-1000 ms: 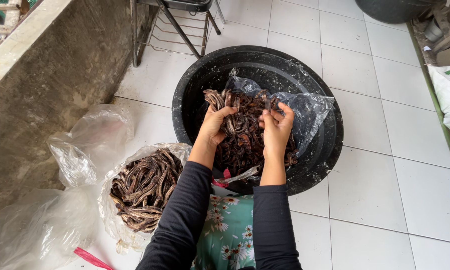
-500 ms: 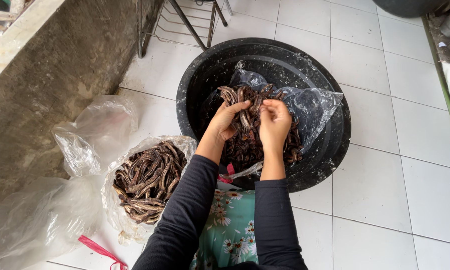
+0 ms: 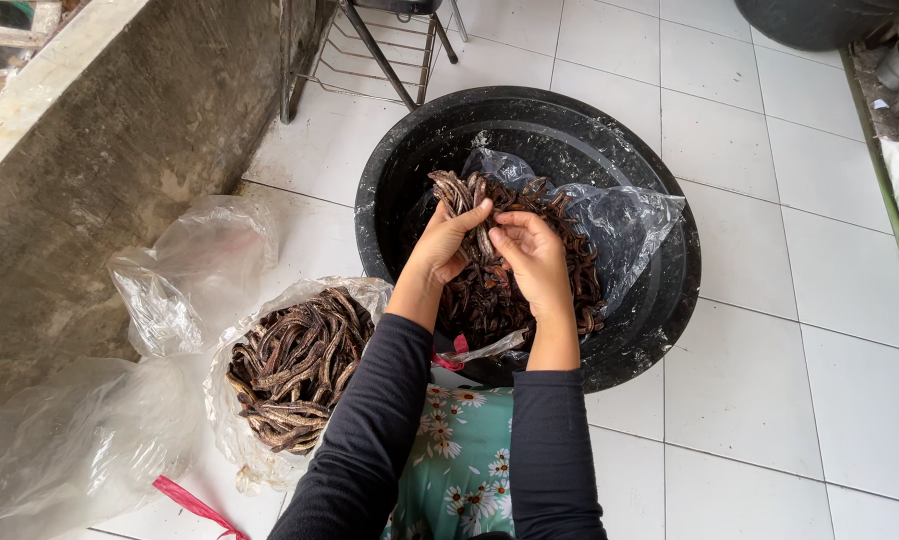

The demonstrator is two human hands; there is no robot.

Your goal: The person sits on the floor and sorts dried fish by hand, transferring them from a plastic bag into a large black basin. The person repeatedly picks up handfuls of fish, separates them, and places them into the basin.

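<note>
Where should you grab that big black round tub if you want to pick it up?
Probably by the rolled rim of the big black round plastic tub, one hand on each opposite side, coming from above. The rim is the only lip that sticks out, and the middle is filled by a clear plastic bag of dark brown pods.

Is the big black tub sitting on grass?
No, the tub sits on a white tiled floor, with both hands in the brown pods inside it.
</note>
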